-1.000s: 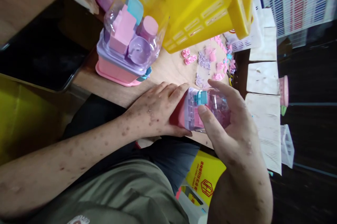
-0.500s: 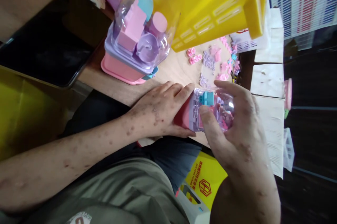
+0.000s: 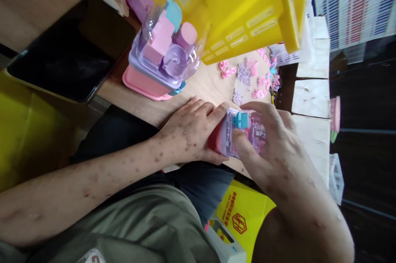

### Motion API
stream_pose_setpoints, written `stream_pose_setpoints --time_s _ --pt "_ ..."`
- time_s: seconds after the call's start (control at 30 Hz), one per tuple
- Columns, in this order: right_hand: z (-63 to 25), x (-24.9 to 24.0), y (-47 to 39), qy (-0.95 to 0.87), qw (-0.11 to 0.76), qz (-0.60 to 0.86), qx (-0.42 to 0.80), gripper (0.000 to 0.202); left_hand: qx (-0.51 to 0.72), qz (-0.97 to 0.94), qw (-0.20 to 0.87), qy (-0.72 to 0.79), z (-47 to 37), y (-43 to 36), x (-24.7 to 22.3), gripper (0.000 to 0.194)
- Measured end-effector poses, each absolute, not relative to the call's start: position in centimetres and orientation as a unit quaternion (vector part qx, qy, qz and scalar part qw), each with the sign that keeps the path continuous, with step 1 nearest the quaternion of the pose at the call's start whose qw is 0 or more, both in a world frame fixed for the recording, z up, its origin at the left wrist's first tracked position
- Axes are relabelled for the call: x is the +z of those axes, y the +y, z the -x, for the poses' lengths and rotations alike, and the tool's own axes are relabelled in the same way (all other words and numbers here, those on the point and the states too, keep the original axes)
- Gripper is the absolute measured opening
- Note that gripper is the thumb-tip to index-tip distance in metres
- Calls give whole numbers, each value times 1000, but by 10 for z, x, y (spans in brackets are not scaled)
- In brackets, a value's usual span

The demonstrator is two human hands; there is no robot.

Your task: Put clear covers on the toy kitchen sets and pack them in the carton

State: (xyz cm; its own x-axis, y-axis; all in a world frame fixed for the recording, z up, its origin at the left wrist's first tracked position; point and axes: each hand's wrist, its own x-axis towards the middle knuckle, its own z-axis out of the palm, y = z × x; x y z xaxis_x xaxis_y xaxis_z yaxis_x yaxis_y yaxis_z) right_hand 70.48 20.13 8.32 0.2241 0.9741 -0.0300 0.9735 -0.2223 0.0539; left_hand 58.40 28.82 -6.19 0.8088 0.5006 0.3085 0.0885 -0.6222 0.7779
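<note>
A small toy box [image 3: 229, 131] with a pink base, lilac rim, teal latch and clear domed lid lies on its side at the table's near edge. My left hand [image 3: 192, 133] is wrapped round its pink base. From the right, my right hand [image 3: 269, 143] grips the clear lid, the thumb near the teal latch and the fingers over the far side. Small pink and purple pieces show dimly through the lid. To the upper left stands a similar box [image 3: 151, 79] with a clear dome over pink, lilac and teal parts.
A yellow basket [image 3: 241, 11] stands beyond my hands. Loose pink pieces [image 3: 228, 72] and small lilac pieces [image 3: 243, 74] lie on the wooden table [image 3: 201, 83]. A black tablet [image 3: 68, 48] is at left, white boxes [image 3: 310, 96] at right.
My right hand has closed further over the lid, its fingers nearer the latch, and its forearm has swung right. The view has shifted slightly.
</note>
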Motion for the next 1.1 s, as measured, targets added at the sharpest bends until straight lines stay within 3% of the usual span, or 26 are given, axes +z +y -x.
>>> stream_pose_setpoints --time_s 0.2,0.9,1.1 --pt "-703 78 210 617 92 -781 28 37 277 -859 397 165 -585 288 -66 113" --pt "-705 75 205 595 113 -794 53 34 243 -861 413 172 -585 287 -60 113" --pt "-698 75 207 602 131 -785 69 34 257 -863 403 165 -584 287 -62 103"
